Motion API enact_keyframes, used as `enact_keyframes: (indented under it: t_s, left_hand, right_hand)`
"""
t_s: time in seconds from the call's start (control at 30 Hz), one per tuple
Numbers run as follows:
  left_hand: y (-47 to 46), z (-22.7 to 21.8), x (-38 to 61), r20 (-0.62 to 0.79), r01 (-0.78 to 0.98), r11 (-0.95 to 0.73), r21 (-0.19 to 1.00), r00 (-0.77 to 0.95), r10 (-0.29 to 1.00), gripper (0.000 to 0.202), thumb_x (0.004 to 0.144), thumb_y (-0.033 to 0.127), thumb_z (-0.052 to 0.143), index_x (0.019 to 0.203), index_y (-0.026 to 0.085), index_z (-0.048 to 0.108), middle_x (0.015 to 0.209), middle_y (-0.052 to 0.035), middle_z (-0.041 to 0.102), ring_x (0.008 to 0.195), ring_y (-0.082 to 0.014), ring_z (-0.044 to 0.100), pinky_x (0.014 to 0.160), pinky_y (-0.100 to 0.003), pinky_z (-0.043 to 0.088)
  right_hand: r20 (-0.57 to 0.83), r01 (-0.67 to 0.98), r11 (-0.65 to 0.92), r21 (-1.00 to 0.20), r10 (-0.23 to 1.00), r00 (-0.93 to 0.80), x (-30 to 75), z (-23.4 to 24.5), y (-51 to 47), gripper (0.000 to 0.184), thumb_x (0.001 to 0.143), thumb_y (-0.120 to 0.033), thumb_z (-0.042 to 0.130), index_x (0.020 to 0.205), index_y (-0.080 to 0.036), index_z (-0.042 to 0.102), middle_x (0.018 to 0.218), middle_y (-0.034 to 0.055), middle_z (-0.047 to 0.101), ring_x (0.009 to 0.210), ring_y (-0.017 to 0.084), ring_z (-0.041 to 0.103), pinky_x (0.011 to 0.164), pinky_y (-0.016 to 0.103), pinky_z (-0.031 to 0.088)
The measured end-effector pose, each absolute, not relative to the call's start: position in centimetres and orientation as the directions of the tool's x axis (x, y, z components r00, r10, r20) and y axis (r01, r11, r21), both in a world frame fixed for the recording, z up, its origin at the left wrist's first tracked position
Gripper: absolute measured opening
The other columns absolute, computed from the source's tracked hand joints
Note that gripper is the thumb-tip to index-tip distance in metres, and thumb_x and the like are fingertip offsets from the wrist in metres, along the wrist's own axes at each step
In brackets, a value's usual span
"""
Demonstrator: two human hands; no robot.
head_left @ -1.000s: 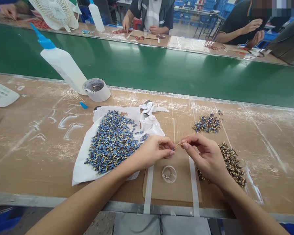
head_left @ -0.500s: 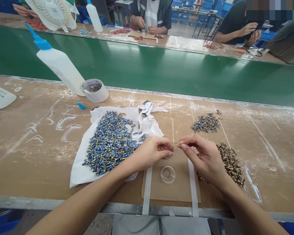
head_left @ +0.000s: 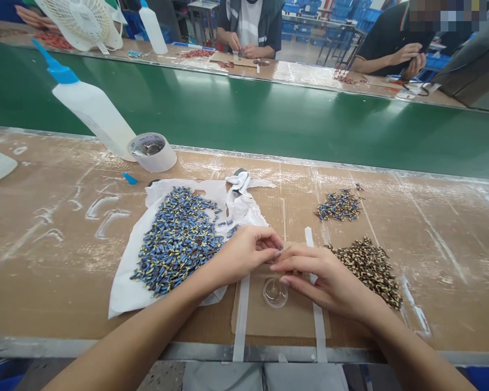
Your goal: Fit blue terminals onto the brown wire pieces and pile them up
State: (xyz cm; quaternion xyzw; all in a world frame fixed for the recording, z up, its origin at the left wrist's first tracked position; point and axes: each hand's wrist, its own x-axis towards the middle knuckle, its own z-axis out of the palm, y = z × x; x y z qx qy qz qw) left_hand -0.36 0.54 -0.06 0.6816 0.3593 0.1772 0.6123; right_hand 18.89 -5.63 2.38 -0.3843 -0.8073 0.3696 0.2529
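My left hand (head_left: 248,252) is closed in a pinch on a small blue piece (head_left: 279,249), most of it hidden by the fingertips. Close beside it, my right hand (head_left: 321,274) reaches in from the right, its thumb and fingers pinching a thin stick (head_left: 274,276) that points down at a small clear cup (head_left: 275,298). Whether the stick's tip touches the inside cannot be seen. The cup stands on a cardboard sheet (head_left: 285,324) taped to the table. Left of my hands, a heap of blue and yellow pieces (head_left: 179,239) lies on a white sheet (head_left: 122,293).
To the right lie a dark-and-cream heap of small parts (head_left: 370,266) and a smaller blue-and-dark pile (head_left: 339,205). A tape roll (head_left: 157,157) and a blue-tipped bottle (head_left: 95,111) stand behind the sheet. Beyond the green belt (head_left: 236,114), other people work with their hands.
My right hand has moved left and down, bringing the thin stick from the blue piece to above the cup. My left hand keeps its pinch. The view has shifted slightly.
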Motion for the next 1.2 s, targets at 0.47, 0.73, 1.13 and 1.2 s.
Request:
enact_keyframes:
  t_s: [0.47,0.73,1.13,1.2]
  left_hand:
    - [0.7,0.1,-0.3,-0.238,0.345,0.006,0.939,0.635,0.735,0.012,0.08,0.021,0.06,0.087,0.013,0.067,0.074,-0.0023,0.063,0.069,-0.0125,0.056,0.063,-0.024,0.044]
    - [0.6,-0.2,-0.3,-0.225,0.334,0.001,0.943,0.635,0.739,0.012,0.08,0.021,0.061,0.086,0.013,0.067,0.073,-0.0023,0.063,0.068,-0.0123,0.055,0.061,-0.023,0.044]
    - [0.1,0.2,0.0,-0.152,0.307,-0.054,0.95,0.607,0.78,0.014,0.082,0.023,0.06,0.087,0.013,0.067,0.078,-0.0041,0.066,0.072,-0.0139,0.06,0.067,-0.026,0.049]
    - [0.0,0.3,0.1,-0.127,0.301,-0.075,0.951,0.599,0.791,0.015,0.082,0.023,0.06,0.088,0.012,0.068,0.082,-0.0051,0.068,0.075,-0.0147,0.061,0.071,-0.028,0.05]
  right_hand:
    - [-0.189,0.837,0.063,-0.543,0.962,-0.195,28.4,2.1,-3.8,0.007,0.083,-0.024,0.061,0.079,-0.022,0.067,0.07,-0.0002,0.068,0.062,0.016,0.061,0.055,0.028,0.045]
    - [-0.111,0.881,0.1,-0.462,0.979,-0.17,26.0,1.0,-3.8,0.01,0.079,-0.017,0.061,0.07,-0.021,0.062,0.059,-0.0022,0.063,0.051,0.014,0.055,0.049,0.025,0.037]
    - [-0.039,0.602,0.019,-0.799,0.996,-0.083,24.4,1.3,-4.0,0.016,0.085,-0.033,0.063,0.089,-0.02,0.071,0.085,0.0061,0.074,0.076,0.02,0.069,0.067,0.034,0.054]
    - [-0.052,0.424,-0.023,-0.905,0.997,-0.056,23.0,1.5,-4.2,0.019,0.083,-0.036,0.067,0.091,-0.019,0.071,0.085,0.0069,0.074,0.075,0.02,0.069,0.068,0.034,0.056]
